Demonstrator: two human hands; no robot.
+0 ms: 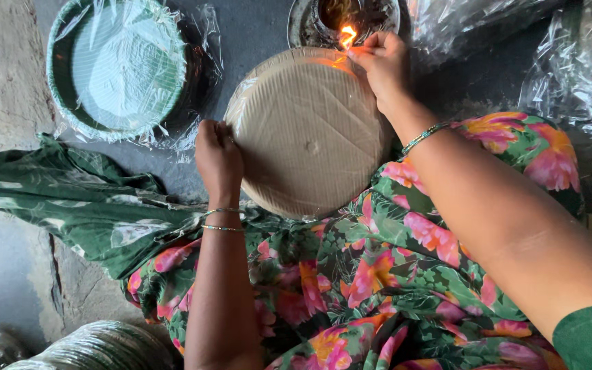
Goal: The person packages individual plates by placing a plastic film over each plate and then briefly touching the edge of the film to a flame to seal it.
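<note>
A round stack of tan paper plates [307, 133] wrapped in clear film rests on my lap, underside up. My left hand [218, 159] grips its left rim. My right hand [381, 63] pinches the wrap at the stack's far right rim, right beside a small flame [348, 35]. The flame burns at the edge of a dark metal dish [304, 26] just beyond the stack. Thin bangles circle both wrists.
A wrapped stack of green plates [116, 65] lies at the far left on the grey floor. Clear plastic bags [570, 68] pile up at the right. A green cloth [70, 199] spreads to the left, and more wrapped bundles [97, 346] sit at the bottom left.
</note>
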